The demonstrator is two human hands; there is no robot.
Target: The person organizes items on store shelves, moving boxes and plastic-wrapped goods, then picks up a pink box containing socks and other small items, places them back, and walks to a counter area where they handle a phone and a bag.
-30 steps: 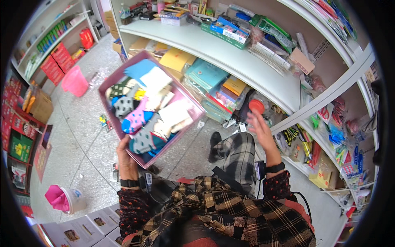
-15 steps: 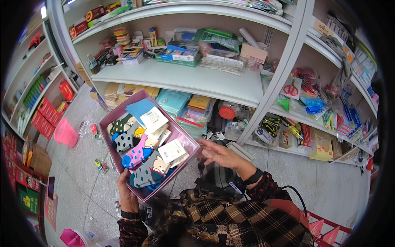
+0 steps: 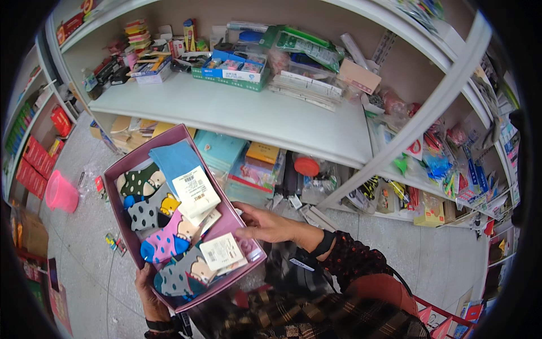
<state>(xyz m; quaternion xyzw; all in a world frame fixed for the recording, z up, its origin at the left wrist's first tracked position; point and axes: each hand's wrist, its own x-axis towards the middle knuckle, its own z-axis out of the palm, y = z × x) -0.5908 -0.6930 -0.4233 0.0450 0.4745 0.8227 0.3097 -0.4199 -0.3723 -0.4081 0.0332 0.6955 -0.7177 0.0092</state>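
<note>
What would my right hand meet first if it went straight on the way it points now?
The right hand would most likely meet the right side of the pink box first. Its thumb overlaps the rim in view, so it may be touching already; depth is unclear.

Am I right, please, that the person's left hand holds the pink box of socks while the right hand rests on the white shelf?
Not quite: in the head view, the right hand is at the edge of the pink box, not on the shelf; the left hand holds that box of socks.
</note>
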